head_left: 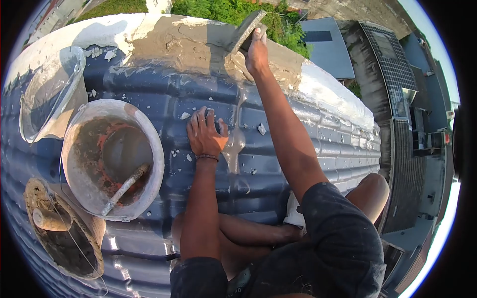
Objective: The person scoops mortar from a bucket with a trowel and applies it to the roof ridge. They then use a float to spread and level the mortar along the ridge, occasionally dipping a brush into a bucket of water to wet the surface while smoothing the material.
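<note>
Dark shirt (pixel 308 258) is closest to me, cut off by the bottom edge of my feed. Bent legs (pixel 248 231) next, partly behind the arms; white shoe (pixel 294 212) half hidden by the right sleeve.

Left side: mud-caked container (pixel 102 260), stubby cylinder (pixel 52 219) inside; can't tell if that's a tool handle. Beside it, big bucket (pixel 158 149) with grey mix at the bottom and a crusted stick (pixel 126 188) leaning on the near rim. I can't make out the stick's inner end clearly.

Left hand (pixel 206 131): forearm straight ahead, dark band at the wrist, palm down on the blue roof tiles (pixel 258 198). Fingers parted, slightly bent; palm hidden from me. White chips lie scattered around it.

Smaller bucket (pixel 77 99) sits tilted beyond the big one.

Right hand (pixel 257 52): arm nearly straight, reaching forward and up. Closed around the back of the float (pixel 248 31), thumb visible, other fingers mostly hidden. Float is tipped on edge over the wet mortar (pixel 174 44) on the white ridge (pixel 338 94); I can't confirm contact.

Past that, greenery (pixel 208 7) and neighbouring roofs (pixel 325 42), warped at the lens edge.
</note>
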A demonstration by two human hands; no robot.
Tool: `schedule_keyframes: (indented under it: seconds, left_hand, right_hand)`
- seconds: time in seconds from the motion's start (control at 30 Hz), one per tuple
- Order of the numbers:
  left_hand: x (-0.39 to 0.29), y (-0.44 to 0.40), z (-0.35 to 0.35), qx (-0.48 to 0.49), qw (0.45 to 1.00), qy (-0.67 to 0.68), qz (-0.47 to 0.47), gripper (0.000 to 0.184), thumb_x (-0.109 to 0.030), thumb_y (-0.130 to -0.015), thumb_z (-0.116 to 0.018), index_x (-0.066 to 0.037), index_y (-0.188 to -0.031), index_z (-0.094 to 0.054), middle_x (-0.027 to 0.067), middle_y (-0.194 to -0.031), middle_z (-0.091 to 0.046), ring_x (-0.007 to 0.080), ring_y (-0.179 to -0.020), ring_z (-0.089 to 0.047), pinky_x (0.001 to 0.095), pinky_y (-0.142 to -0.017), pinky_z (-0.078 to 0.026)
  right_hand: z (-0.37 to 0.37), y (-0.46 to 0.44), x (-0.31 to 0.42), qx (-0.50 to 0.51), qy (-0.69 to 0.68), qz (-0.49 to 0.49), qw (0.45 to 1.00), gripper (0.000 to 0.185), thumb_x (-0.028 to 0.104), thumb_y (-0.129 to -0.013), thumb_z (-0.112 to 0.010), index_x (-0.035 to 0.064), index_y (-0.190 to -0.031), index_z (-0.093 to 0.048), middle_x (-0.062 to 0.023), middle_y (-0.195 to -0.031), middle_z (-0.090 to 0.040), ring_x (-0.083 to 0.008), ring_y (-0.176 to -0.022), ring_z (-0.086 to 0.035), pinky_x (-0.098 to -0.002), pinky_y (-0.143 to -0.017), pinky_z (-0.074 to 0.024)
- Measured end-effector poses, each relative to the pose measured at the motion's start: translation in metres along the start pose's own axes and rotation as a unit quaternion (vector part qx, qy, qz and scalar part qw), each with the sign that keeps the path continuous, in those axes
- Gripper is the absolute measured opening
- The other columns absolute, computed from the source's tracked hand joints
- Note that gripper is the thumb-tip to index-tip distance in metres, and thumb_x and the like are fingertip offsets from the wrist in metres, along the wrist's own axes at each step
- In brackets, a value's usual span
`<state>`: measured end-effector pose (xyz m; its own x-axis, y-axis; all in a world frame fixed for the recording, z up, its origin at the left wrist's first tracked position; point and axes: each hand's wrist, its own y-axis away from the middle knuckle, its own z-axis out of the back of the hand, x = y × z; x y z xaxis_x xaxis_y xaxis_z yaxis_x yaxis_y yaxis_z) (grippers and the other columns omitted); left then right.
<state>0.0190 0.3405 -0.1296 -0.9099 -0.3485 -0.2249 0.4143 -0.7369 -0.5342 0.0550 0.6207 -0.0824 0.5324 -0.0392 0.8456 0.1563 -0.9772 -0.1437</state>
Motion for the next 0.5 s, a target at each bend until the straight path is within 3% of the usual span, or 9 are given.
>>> schedule_keyframes:
  seconds: [0.07,0.13,0.27,0.3,0.37,0.4,0.5]
  left_hand:
    - [0.0,0.002,-0.001,-0.006,1.0,0.007,-0.008,0.034,-0.026,-0.081,-0.065,-0.009,-0.111,-0.067,0.0078,-0.123,-0.06,0.03,-0.119,-0.055,0.0462,-0.102,-0.044]
    - [-0.002,0.003,0.0,-0.004,1.0,0.005,-0.004,0.034,-0.026,-0.081,-0.065,-0.009,-0.11,-0.066,0.0078,-0.123,-0.06,0.0299,-0.119,-0.055,0.0463,-0.102,-0.044]
    - [0.0,0.0,0.002,-0.002,1.0,0.016,-0.01,0.034,-0.026,-0.081,-0.065,-0.008,-0.11,-0.066,0.0082,-0.123,-0.06,0.03,-0.119,-0.055,0.0468,-0.103,-0.043]
    - [0.0,0.0,0.002,-0.001,1.0,0.017,-0.007,0.034,-0.026,-0.081,-0.065,-0.008,-0.11,-0.066,0.0082,-0.123,-0.06,0.03,-0.119,-0.055,0.0468,-0.103,-0.043]
    - [-0.001,0.0,0.003,0.005,1.0,0.017,-0.006,0.034,-0.026,-0.081,-0.066,-0.008,-0.11,-0.066,0.0085,-0.123,-0.06,0.03,-0.119,-0.055,0.0467,-0.103,-0.043]
    - [-0.001,0.0,0.002,0.006,1.0,0.016,-0.008,0.034,-0.026,-0.081,-0.066,-0.008,-0.11,-0.066,0.0085,-0.123,-0.06,0.03,-0.119,-0.055,0.0467,-0.103,-0.043]
    - [-0.001,-0.001,0.002,0.012,1.0,0.015,-0.013,0.034,-0.026,-0.082,-0.066,-0.008,-0.11,-0.066,0.0087,-0.123,-0.06,0.0303,-0.118,-0.055,0.0463,-0.103,-0.043]
  right_hand:
    - [0.009,0.009,0.045,-0.017,-0.008,-0.061,0.998,0.037,0.038,-0.107,-0.043,0.0167,-0.137,-0.043,-0.0068,-0.124,-0.059,-0.0242,-0.108,-0.062,-0.0474,-0.087,-0.0531]
    - [0.044,-0.004,0.062,-0.03,0.063,-0.064,0.996,0.034,0.04,-0.106,-0.046,0.0181,-0.132,-0.047,-0.0052,-0.119,-0.06,-0.0202,-0.099,-0.063,-0.0421,-0.081,-0.0533]
    - [0.13,-0.046,0.082,-0.089,0.338,-0.119,0.929,0.032,0.042,-0.103,-0.051,0.0147,-0.119,-0.058,-0.0021,-0.092,-0.063,-0.0133,-0.075,-0.058,-0.0333,-0.061,-0.0491]
    - [0.147,-0.056,0.082,-0.088,0.34,-0.121,0.928,0.032,0.042,-0.103,-0.051,0.0147,-0.119,-0.058,-0.0021,-0.092,-0.063,-0.0133,-0.075,-0.058,-0.0333,-0.061,-0.0491]
    - [0.176,-0.081,0.066,-0.096,0.523,-0.123,0.838,0.054,0.046,-0.099,-0.056,0.0077,-0.136,-0.05,-0.0148,-0.104,-0.067,-0.0241,-0.091,-0.068,-0.0396,-0.069,-0.0545]
    - [0.175,-0.09,0.052,-0.097,0.522,-0.124,0.838,0.054,0.046,-0.099,-0.056,0.0077,-0.136,-0.05,-0.0148,-0.104,-0.067,-0.0241,-0.091,-0.068,-0.0396,-0.069,-0.0545]
    - [0.116,-0.078,0.014,-0.088,0.644,-0.062,0.758,0.062,0.044,-0.097,-0.054,0.0053,-0.143,-0.04,-0.0252,-0.127,-0.058,-0.0393,-0.116,-0.059,-0.0489,-0.095,-0.047]
